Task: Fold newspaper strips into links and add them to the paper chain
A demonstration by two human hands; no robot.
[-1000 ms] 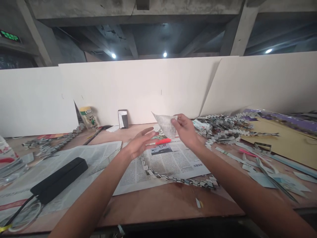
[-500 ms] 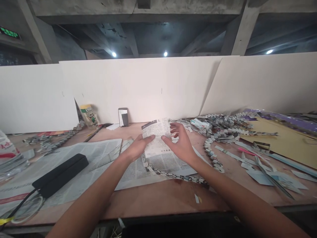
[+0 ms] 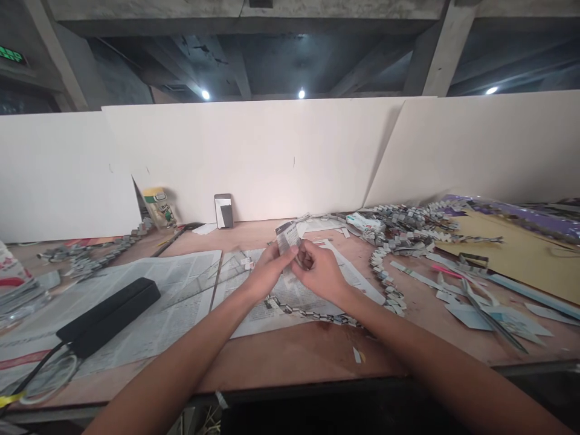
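Between my two hands is a piece of newspaper [image 3: 287, 236], folded narrow, held above the table. My left hand [image 3: 270, 269] grips its lower left side with the thumb across the front. Fingers curled, my right hand [image 3: 321, 266] pinches its right edge close to the left thumb. Below my hands a braided chain of folded paper [image 3: 312, 314] curves over the newspaper sheets [image 3: 267, 320]. A clear set square [image 3: 206, 281] lies on the sheets left of my left hand.
A black box-shaped case [image 3: 109, 317] with a cable lies at left. Scissors [image 3: 492, 314] and paper scraps [image 3: 507, 323] are at right, near a heap of folded-paper chains [image 3: 408, 226]. A phone [image 3: 223, 211] and a yellow-lidded container [image 3: 159, 207] stand by the white board [image 3: 254, 157].
The newspaper piece was a wide sheet spread between my hands; now it is folded much narrower. My right hand has closed from spread fingers to a pinch, and the hands are closer together.
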